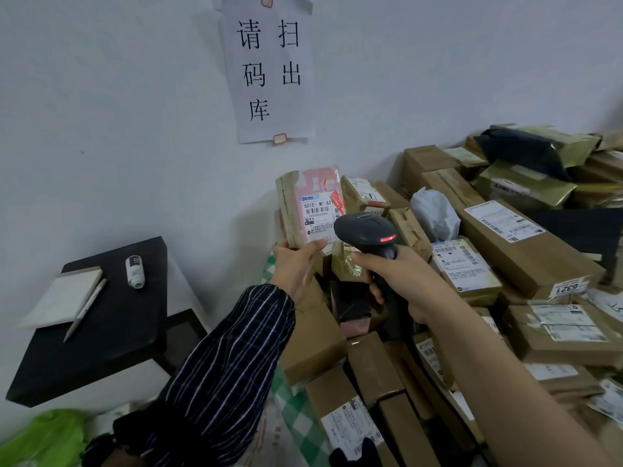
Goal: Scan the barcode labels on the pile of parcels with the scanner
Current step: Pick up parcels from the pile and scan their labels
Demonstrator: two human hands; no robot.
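- The left hand point(296, 264), in a striped sleeve, held a small parcel point(296, 203) up by its bottom edge, with the thumb on the front.
- The parcel stood upright, and its barcode label point(318, 215) faced the person.
- The right hand point(401, 278) was wrapped tight round the handle of a black scanner point(367, 230).
- The scanner's head was just in front of the label's lower right corner, and a red light glowed on it.
- The pile of parcels point(505, 264) lay under and to the right of both hands.
- On the left, a black desk point(111, 342) carried a notepad point(64, 298), a pen point(86, 308) and a small white bottle point(135, 271).
- A paper sign point(269, 69) hung on the wall point(101, 129) above.
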